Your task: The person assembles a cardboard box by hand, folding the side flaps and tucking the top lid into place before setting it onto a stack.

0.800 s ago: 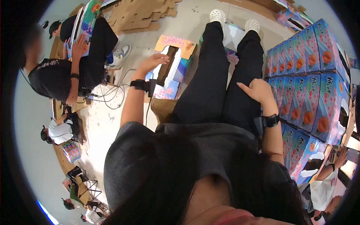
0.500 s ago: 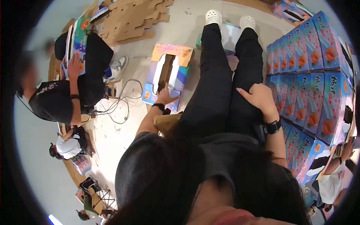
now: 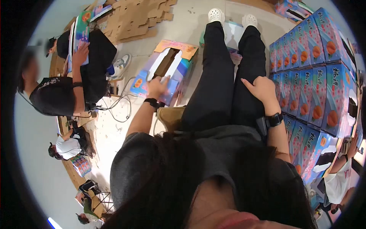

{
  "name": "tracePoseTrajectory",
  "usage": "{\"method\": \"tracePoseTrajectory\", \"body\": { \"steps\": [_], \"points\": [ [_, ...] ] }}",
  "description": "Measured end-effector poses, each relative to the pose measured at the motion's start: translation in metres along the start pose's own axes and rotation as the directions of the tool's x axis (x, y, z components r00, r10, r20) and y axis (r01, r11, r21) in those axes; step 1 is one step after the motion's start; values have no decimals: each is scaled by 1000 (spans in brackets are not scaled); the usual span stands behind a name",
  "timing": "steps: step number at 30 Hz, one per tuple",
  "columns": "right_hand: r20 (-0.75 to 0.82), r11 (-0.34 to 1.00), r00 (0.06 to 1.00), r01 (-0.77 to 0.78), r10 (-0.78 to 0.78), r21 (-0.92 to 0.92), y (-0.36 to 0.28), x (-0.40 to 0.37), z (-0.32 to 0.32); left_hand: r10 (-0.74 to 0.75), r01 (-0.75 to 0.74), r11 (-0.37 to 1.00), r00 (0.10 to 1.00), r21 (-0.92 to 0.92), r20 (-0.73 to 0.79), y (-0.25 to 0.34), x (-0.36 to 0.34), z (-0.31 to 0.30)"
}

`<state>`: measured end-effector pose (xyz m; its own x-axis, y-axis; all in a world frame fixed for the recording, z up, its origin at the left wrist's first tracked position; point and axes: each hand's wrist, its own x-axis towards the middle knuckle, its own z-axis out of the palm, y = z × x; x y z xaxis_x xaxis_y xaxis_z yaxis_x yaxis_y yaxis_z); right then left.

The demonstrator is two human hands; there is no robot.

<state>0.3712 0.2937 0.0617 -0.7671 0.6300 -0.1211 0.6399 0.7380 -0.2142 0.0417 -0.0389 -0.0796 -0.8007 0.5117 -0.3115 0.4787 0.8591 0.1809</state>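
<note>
A colourful printed cardboard carton [image 3: 178, 72] with peach pictures and a long slot in its top lies on the floor to the left of my legs. My left hand [image 3: 157, 88] has its fingers closed at the near end of that slot, gripping the carton; the fingertips are partly blurred. On my dark trousers, at the right thigh, rests my right hand [image 3: 261, 91], holding nothing, its thumb stretched apart from fingers that lie over the leg. Behind my lower legs another carton [image 3: 233, 33] shows in part.
Stacked peach cartons [image 3: 318, 99] rise close on my right. Flattened cardboard [image 3: 137, 19] covers the floor ahead, and cables [image 3: 124, 105] curl at left. A person [image 3: 57, 93] sits at left holding a carton [image 3: 79, 42]. Other people sit farther off.
The near end of the carton has swung left, so the carton now lies more slanted. My left hand has moved left with it, its spread fingers now closed. My right hand stays on the thigh.
</note>
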Motion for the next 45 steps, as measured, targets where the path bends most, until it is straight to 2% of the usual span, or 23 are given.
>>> {"method": "tracePoseTrajectory", "body": {
  "steps": [1,4,7,9,11,14,15,16,18,19,20,22,23,24,27,32,35,36,39,40,43,44,45],
  "points": [
    [-1,1000,1000,-2,2,8,2,0,0,17,-15,999,999,51,-44,-1,3,-13],
    [-4,1000,1000,8,-8,14,5,-6,-1,53,-52,999,997,13,-54,-12,10,-58],
    [-27,1000,999,24,-23,6,8,-7,2,164,-187,979,958,-78,-234,-3,0,-114],
    [-42,1000,999,25,-25,-12,9,-13,3,295,-288,954,862,82,-412,4,-5,-139],
    [-63,999,998,20,-22,-33,10,-20,2,361,-343,930,796,129,-486,25,-21,-171],
    [-212,978,955,202,-208,-50,9,-32,-9,495,-425,862,580,277,-647,59,-50,-202],
    [-385,949,870,313,-306,-48,3,-41,-20,538,-457,829,501,321,-678,74,-64,-210],
    [-542,905,745,418,-388,-73,-6,-49,-34,555,-465,818,489,337,-673,90,-80,-217],
    [-774,798,443,588,-453,-131,-23,-66,-63,635,-578,731,379,364,-673,119,-104,-222],
    [-804,790,383,591,-454,-164,-29,-77,-79,669,-627,680,319,380,-671,134,-116,-223],
    [-830,782,323,592,-454,-197,-34,-90,-96,697,-657,652,323,378,-640,148,-129,-224],
    [-869,773,194,571,-455,-277,-32,-107,-119,777,-722,552,265,417,-571,172,-143,-217],
    [-873,776,179,562,-454,-288,-27,-112,-124,818,-745,493,222,449,-530,183,-149,-215],
    [-878,794,215,554,-427,-251,-24,-117,-127,856,-762,450,220,466,-468,191,-153,-212],
    [-874,785,277,596,-399,-169,-15,-120,-115,945,-793,267,104,548,-310,211,-159,-205],
    [-753,792,454,594,-475,-142,-10,-95,-67,952,-822,189,21,536,-304,225,-141,-195],
    [-738,833,506,536,-447,-138,-4,-73,-54,944,-836,229,67,499,-322,220,-127,-186],
    [-728,819,514,562,-454,-113,-5,-65,-54,943,-846,255,110,469,-314,219,-124,-185],
    [-705,866,588,495,-397,-75,-10,-56,-47,935,-841,288,144,457,-325,219,-114,-178],
    [-718,861,565,501,-407,-93,-9,-52,-46,937,-826,325,214,460,-277,224,-121,-182],
    [-705,879,587,464,-397,-109,-7,-49,-43,899,-837,338,152,431,-411,241,-127,-172],
    [-716,874,576,476,-394,-98,-9,-50,-44,896,-853,338,160,399,-415,246,-129,-164],
    [-713,875,581,476,-392,-93,-10,-51,-42,880,-834,393,219,388,-421,250,-132,-156]
  ]
}}
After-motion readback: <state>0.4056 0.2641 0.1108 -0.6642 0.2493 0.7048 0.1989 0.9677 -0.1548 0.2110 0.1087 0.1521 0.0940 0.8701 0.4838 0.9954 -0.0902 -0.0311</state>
